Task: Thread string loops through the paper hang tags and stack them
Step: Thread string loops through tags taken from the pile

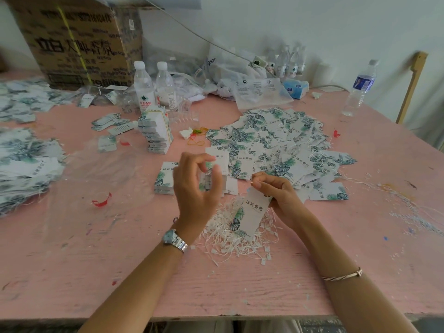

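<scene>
**Threading step, one tag in work.** The right hand (271, 191) is closed in a pinch on the upper end of a white paper hang tag printed with green leaves (251, 212). Thumb and fingertips are gathered where the punched hole is judged to lie, and the hole itself is hidden by them. The tag is held tilted, with its lower end over a loose pile of white string loops with small plastic locks (230, 239); whether it rests on the pile cannot be told. The left hand (195, 188) is raised beside the tag and apart from it, with the fingers curled and the thumb and forefinger drawn toward each other. Whether a string is pinched there cannot be told, as the hand is blurred. The step is judged to be the passing of a loop through the held tag. For the next move, a string end would have to be brought to the hole, fed through and locked, so fine alignment of both hands is called for. Behind the left hand a low stack of like tags (163, 182) is set on the pink painted bench (120, 260), and beyond the right hand a wide heap of strung leaf-print tags (276, 143) is spread. Further back a tall pile of bundled tags (157, 134), two clear plastic water bottles (144, 90) and a brown cardboard box (72, 39) are seen.
</scene>
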Action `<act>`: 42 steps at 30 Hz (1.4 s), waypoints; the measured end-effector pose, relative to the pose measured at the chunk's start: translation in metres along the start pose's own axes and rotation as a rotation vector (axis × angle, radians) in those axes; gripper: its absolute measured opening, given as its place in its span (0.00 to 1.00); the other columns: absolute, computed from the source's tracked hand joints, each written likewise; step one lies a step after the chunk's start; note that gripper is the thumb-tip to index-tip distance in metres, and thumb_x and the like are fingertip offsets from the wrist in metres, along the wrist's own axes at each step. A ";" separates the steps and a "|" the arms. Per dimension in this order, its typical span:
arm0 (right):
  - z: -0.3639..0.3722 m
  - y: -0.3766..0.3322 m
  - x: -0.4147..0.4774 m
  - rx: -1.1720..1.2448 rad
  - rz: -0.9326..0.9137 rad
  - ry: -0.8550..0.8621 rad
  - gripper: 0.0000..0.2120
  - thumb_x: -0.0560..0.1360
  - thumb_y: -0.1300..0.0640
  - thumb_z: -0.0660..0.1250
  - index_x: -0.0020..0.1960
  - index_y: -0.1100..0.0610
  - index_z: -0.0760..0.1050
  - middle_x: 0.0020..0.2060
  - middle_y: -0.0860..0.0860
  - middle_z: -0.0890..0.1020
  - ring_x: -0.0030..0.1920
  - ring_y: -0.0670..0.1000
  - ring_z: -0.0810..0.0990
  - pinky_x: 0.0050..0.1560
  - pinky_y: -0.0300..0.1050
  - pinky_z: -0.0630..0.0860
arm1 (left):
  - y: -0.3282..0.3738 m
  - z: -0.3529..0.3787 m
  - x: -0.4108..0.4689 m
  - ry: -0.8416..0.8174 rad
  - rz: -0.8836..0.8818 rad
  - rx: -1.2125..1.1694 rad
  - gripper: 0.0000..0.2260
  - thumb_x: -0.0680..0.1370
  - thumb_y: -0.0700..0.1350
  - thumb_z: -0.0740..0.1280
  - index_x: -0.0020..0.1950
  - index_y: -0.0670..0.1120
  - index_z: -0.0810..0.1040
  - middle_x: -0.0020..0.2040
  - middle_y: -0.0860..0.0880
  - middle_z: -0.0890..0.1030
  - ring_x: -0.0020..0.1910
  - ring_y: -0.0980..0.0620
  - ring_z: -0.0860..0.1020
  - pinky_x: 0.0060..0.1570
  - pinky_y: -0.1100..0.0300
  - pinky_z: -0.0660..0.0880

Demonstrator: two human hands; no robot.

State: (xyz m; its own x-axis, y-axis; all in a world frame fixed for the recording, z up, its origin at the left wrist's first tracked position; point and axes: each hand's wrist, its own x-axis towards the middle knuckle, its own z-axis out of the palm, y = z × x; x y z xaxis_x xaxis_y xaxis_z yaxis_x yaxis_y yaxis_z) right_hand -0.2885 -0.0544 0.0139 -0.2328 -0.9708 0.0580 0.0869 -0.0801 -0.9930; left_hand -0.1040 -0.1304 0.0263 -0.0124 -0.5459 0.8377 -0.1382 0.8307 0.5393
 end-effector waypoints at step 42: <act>0.002 0.000 0.002 0.052 0.013 0.050 0.04 0.71 0.57 0.72 0.37 0.52 0.80 0.34 0.50 0.78 0.33 0.50 0.75 0.29 0.42 0.56 | -0.033 -0.034 0.038 -0.427 -0.590 -0.221 0.09 0.75 0.53 0.70 0.47 0.48 0.83 0.40 0.54 0.85 0.38 0.59 0.81 0.37 0.66 0.77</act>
State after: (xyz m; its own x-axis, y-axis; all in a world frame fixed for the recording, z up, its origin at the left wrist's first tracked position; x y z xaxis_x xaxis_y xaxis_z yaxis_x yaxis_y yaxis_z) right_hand -0.2867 -0.0567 0.0144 -0.2792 -0.9595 0.0382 0.1405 -0.0802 -0.9868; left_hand -0.0660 -0.1750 0.0437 -0.3865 -0.8638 0.3232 -0.0394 0.3656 0.9299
